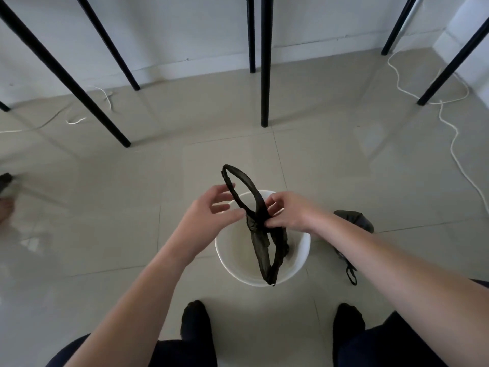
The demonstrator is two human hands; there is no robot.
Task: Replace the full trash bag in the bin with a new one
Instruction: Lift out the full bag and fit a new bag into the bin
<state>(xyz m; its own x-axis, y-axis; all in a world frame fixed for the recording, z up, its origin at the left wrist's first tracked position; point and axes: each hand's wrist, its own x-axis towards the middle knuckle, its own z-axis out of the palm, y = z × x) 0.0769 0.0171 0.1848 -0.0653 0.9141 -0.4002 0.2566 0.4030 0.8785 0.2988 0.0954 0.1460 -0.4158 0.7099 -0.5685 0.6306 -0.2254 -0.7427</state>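
A round white bin [301, 256] stands on the tiled floor just ahead of my feet, with no liner in it. Above it hangs a new black trash bag [262, 250], still folded into a narrow strip, its handle loop sticking up and its tail dangling into the bin. My right hand [285, 215] pinches the bag at the base of the loop. My left hand [209, 215] is beside it with fingers spread, its fingertips close to the bag. The full black trash bag [354, 221], tied, lies on the floor to the right of the bin, partly hidden by my right forearm.
Black table legs [264, 75] stand ahead and to both sides. A white cable [449, 133] snakes across the floor at the right, another at the far left. A white wall [185, 35] closes the back. Someone's foot [5, 210] shows at the left edge.
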